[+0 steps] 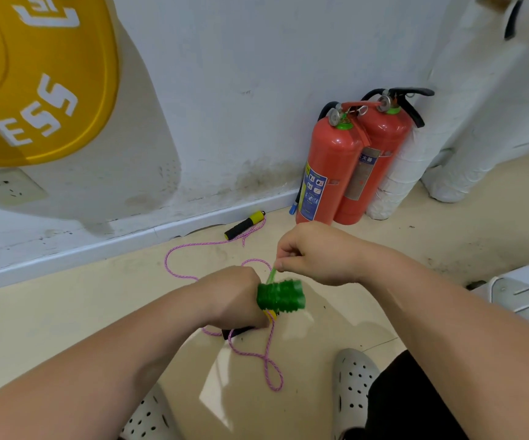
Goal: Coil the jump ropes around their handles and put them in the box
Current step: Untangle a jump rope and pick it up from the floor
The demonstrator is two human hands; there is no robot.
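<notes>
Much of the grip is hidden from me. My left hand (231,296) shows only its back, so its fingers are out of sight, but it is closed round the left end of the green coil (280,296), which sticks out of the fist toward 3 o'clock. The handles under the coil are covered by the windings. A bit of yellow (271,314) peeks out at its lower edge, and I cannot tell what it is.

My right hand (314,252) is at 1 o'clock of the coil, its fingers pinched together on a short green strand (271,276) that runs taut down into the coil.

The pink rope (266,360) lies loose on the floor (66,312), looping from 11 o'clock of the coil to 6 o'clock. One black-and-yellow handle (245,224) lies by the wall at 12 o'clock. A dark shape (237,331) under my left hand may be the other handle, but it is mostly covered.

At 3 o'clock, a white-grey container (523,296) is cut off by the frame edge. I cannot see inside it or say whether it is the box.

Two red extinguishers (329,173) stand against the wall at 1 o'clock. A yellow sign (34,74) at 10 o'clock is cropped. My shoes (352,385) are cut off at the bottom edge.
</notes>
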